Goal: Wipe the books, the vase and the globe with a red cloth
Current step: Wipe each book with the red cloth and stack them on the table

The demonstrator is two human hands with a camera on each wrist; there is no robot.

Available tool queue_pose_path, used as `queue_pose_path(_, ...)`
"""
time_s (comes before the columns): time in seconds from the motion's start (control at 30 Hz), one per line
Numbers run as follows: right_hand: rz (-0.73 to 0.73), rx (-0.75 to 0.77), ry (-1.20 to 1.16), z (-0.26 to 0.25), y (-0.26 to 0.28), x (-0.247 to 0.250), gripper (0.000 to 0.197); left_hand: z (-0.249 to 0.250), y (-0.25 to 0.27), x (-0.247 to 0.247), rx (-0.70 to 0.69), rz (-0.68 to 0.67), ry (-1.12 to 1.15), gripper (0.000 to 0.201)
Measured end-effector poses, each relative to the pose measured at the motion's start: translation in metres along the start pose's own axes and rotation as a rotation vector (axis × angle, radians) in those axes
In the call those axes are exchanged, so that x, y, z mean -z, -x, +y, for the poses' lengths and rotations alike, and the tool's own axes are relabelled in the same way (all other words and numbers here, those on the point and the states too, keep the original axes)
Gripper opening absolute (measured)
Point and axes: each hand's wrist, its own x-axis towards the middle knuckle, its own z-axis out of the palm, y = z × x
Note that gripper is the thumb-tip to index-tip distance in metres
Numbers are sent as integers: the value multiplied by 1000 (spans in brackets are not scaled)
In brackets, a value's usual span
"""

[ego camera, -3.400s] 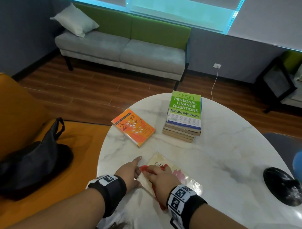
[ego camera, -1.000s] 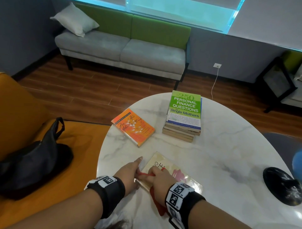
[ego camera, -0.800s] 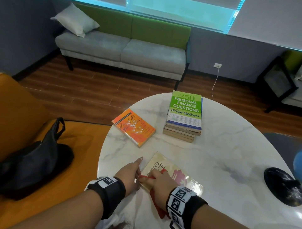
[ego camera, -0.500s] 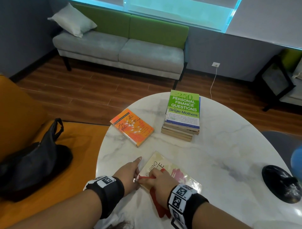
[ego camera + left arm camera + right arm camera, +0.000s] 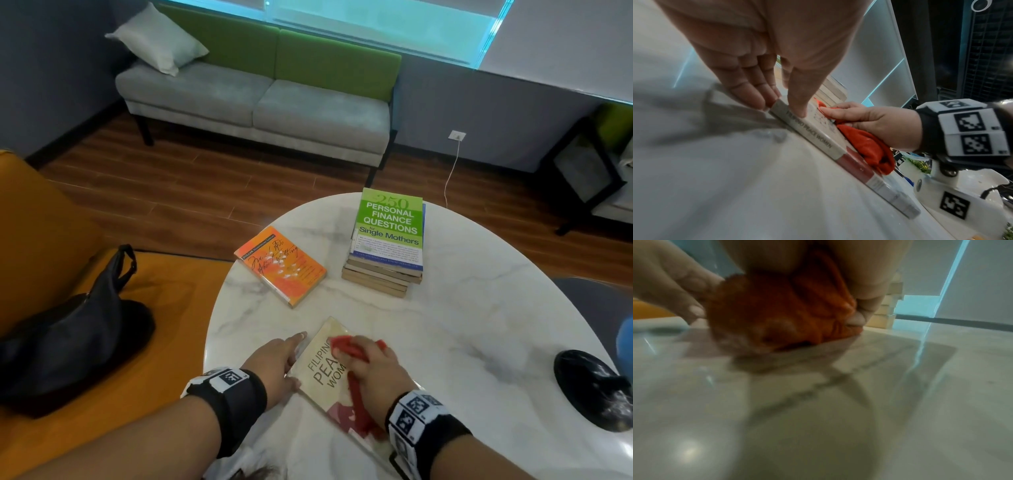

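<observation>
A cream book titled "Filipino Peace Women" lies flat at the near edge of the marble table. My right hand grips a bunched red cloth and presses it on the cover's far half. In the left wrist view the red cloth trails under that palm. My left hand steadies the book: straight fingers lie against the spine, the thumb on the cover. An orange book and a green-topped book stack lie farther back. The globe shows at the right edge on a black base.
A black bag sits on the orange seat left of the table. A grey and green sofa stands across the wooden floor. Bare marble lies between the cream book and the globe's base.
My right hand has slid the cloth along the cover away from me, towards the book's far end, uncovering more of the title. The left hand has stayed at the spine.
</observation>
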Motion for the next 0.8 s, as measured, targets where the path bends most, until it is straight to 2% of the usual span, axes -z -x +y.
queue_pose_path(0.07, -29, -70, 50, -5, -2, -1, 77, 0, -2, -1, -6, 4, -7, 80)
queue_pose_path(0.17, -100, 91, 95, -14, -3, -17, 80, -1, -5, -1, -50, -4, -25, 62)
queue_pose_path(0.23, -73, 145, 114, -6, -11, -14, 77, -1, -5, -1, -61, -6, -46, 52)
queue_pose_path(0.33, -151, -65, 85, 2, -28, 4, 89, 0, -6, 1, -55, -7, -60, 50)
queue_pose_path(0.37, -148, -65, 96, -3, -30, 4, 93, 1, -6, 1, -52, -14, -61, 50)
queue_pose_path(0.43, -146, 37, 108, -15, -32, -2, 95, 2, -6, 2, -48, -20, -80, 41)
queue_pose_path(0.5, -210, 166, 179, -18, -30, -4, 84, 3, -5, 3, -39, -12, -105, 33)
queue_pose_path(0.57, -224, 132, 162, -13, -35, 4, 74, 4, -5, 2, -21, -8, -87, 41)
queue_pose_path(0.67, -256, -20, 154, -19, -40, 15, 86, 5, -5, 1, 40, 7, -16, 69)
queue_pose_path(0.73, -296, 42, 221, -33, -32, 15, 93, 6, -5, 2, 62, 12, 26, 75)
queue_pose_path(0.8, -329, 200, 265, -43, -19, 7, 80, 6, -5, 4, 62, 5, 36, 77)
